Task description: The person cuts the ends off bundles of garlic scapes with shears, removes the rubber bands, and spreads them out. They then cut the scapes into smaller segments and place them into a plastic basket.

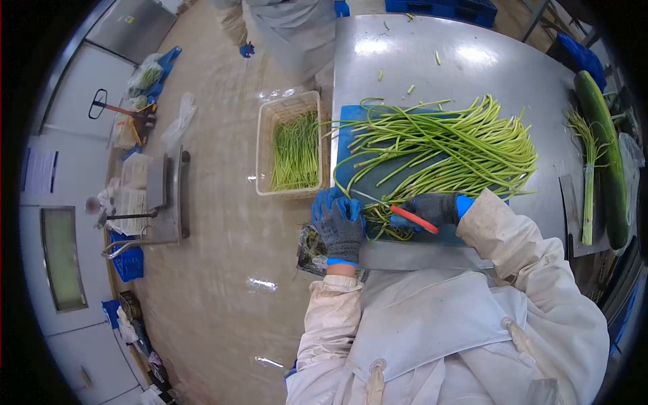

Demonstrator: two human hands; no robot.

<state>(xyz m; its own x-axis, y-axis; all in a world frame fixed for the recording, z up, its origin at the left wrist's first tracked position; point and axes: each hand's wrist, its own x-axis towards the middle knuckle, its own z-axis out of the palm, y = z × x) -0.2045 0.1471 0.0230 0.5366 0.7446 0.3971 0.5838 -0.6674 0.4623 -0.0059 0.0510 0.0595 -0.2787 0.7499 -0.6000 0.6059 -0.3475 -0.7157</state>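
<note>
A large heap of green garlic scapes [466,145] lies across a blue cutting board [347,145] on the steel table. My right hand [432,209], in a grey and blue glove, is wrapped round the red handle of a knife [415,219]. The thin blade points left over the heap's near edge, its tip close to my other hand. My left hand [339,226], gloved alike, is closed at the board's near left corner, where a curved scape runs into its fingers. The exact grip is partly hidden.
A plastic crate [260,158] of scapes stands left of the steel table [425,74]. A large green gourd [604,155], a tied bundle [588,179] and a wide blade [568,202] lie right. Another person [290,37] stands beyond. A trolley [177,196] is far left.
</note>
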